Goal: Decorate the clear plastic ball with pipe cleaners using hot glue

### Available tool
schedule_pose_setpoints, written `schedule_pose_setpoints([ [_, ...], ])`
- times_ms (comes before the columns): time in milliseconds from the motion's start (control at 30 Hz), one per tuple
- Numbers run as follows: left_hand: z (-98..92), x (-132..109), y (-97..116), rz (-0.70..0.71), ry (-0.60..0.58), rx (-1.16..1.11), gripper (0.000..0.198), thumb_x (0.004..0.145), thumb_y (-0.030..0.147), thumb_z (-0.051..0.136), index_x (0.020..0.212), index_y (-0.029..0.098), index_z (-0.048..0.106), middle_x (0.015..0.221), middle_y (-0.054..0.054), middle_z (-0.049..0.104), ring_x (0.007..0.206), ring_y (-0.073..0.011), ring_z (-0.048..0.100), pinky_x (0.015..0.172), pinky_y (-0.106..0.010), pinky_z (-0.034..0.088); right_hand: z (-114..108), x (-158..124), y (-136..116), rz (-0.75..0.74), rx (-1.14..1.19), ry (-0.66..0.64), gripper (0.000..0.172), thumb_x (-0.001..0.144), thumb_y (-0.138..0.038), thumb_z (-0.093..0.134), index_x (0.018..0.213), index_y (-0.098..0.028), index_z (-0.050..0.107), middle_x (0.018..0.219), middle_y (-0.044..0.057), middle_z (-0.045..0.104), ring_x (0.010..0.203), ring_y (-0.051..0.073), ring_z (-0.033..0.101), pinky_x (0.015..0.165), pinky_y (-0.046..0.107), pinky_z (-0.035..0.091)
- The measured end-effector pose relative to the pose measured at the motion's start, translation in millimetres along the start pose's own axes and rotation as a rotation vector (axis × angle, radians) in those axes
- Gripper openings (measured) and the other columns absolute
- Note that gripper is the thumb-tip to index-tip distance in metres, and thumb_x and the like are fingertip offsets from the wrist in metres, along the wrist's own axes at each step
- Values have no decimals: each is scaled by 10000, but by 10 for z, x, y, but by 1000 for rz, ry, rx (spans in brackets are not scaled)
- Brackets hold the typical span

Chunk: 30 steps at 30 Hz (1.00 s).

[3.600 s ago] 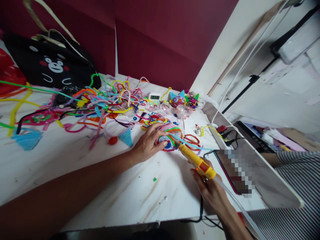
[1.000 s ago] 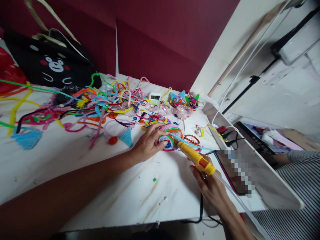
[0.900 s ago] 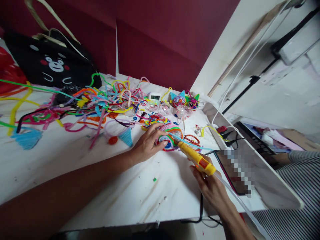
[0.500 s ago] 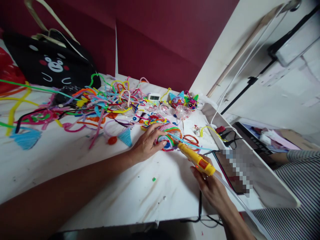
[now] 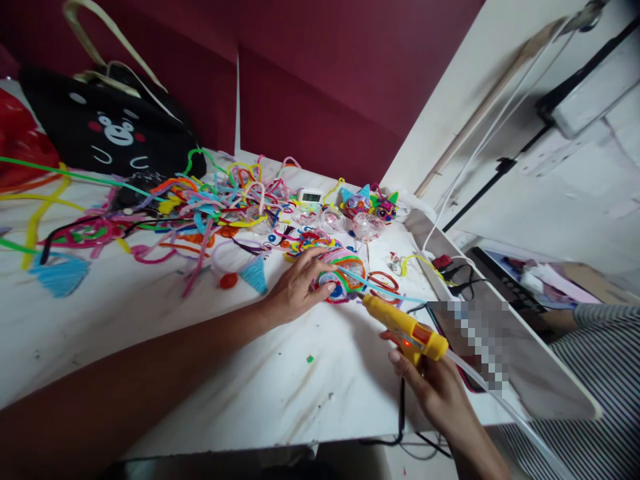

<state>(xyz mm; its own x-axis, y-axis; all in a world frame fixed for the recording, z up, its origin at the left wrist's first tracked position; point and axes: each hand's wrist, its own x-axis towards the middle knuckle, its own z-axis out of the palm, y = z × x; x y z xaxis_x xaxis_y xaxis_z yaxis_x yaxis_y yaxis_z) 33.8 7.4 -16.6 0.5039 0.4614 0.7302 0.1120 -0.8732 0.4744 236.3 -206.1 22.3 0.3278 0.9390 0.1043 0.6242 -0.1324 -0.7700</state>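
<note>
My left hand is closed round the left side of a round piece wrapped in pink, green, orange and blue pipe cleaners. A light blue pipe cleaner runs from the piece out to the right. My right hand grips a yellow glue gun with a red light on its side and a long clear glue stick out of its back. The gun's nozzle points at the lower right edge of the piece. Orange pipe cleaner rings lie just right of it.
A heap of pipe cleaners spreads along the back left, before a black bag. Two small decorated figures and clear plastic domes stand behind the piece. A grey tray holds cables; a person's striped sleeve shows at right.
My right hand and the glue gun have moved slightly right, and the gun has turned so its trigger side shows more. My left hand keeps its hold on the piece.
</note>
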Motion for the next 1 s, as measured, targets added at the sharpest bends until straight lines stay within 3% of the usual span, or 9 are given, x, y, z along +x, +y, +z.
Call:
schedule_pose_setpoints([
  [100,3,2,-8,6,6,2,267,934,283,561,1190,218,524,1387,-128,453,1304,-252,496,1070,-417,446,-17,-56,-77,172,238,-184,457,817,-560,663,1036,-159,669,788,43,618,637,153,548,547,264,438],
  [200,3,4,-11,14,11,0,268,933,287,561,1189,213,530,1382,-129,457,1304,-256,494,1065,-414,449,9,-35,-142,283,344,-355,452,793,-569,696,920,-136,671,626,-8,565,544,102,479,504,227,366],
  [300,1,10,-9,24,14,2,265,935,280,557,1190,216,527,1388,-127,456,1320,-257,479,1085,-427,435,73,34,-158,306,378,-478,442,784,-564,706,828,-131,633,597,-7,587,535,93,503,518,222,365],
  [400,0,16,-7,30,17,-4,262,936,270,555,1191,219,521,1392,-124,455,1322,-253,477,1082,-427,439,140,96,-121,364,403,-551,468,768,-585,703,855,-144,575,682,16,640,558,113,579,527,231,410],
  [567,1,17,-2,22,20,-6,267,937,273,556,1196,223,521,1391,-124,451,1314,-255,484,1077,-432,444,136,179,-92,355,178,-462,466,795,-630,632,870,-190,500,651,-3,634,522,142,591,513,263,431],
  [733,1,15,3,16,17,-9,267,938,283,556,1196,221,522,1391,-126,449,1319,-259,475,1072,-432,447,56,268,-167,164,-439,-323,501,827,-705,515,751,-210,524,626,35,636,564,172,559,525,286,320],
  [867,-1,11,3,17,20,-6,265,940,280,550,1199,226,521,1386,-123,452,1323,-259,473,1092,-445,430,42,271,-207,51,-642,-283,484,898,-649,453,736,-212,581,628,35,645,552,188,566,546,302,317],
  [933,-2,10,3,19,22,-7,267,940,279,549,1201,226,521,1382,-122,455,1323,-260,473,1099,-448,424,39,287,-232,-64,-652,-222,426,928,-580,466,802,-209,632,653,35,666,564,200,594,557,309,358],
  [1000,-1,11,3,17,17,-7,270,938,280,552,1201,226,523,1388,-121,451,1325,-260,472,1098,-443,426,36,353,-274,-305,-615,-54,325,950,-473,494,891,-198,658,754,53,692,670,217,634,628,326,432],
])
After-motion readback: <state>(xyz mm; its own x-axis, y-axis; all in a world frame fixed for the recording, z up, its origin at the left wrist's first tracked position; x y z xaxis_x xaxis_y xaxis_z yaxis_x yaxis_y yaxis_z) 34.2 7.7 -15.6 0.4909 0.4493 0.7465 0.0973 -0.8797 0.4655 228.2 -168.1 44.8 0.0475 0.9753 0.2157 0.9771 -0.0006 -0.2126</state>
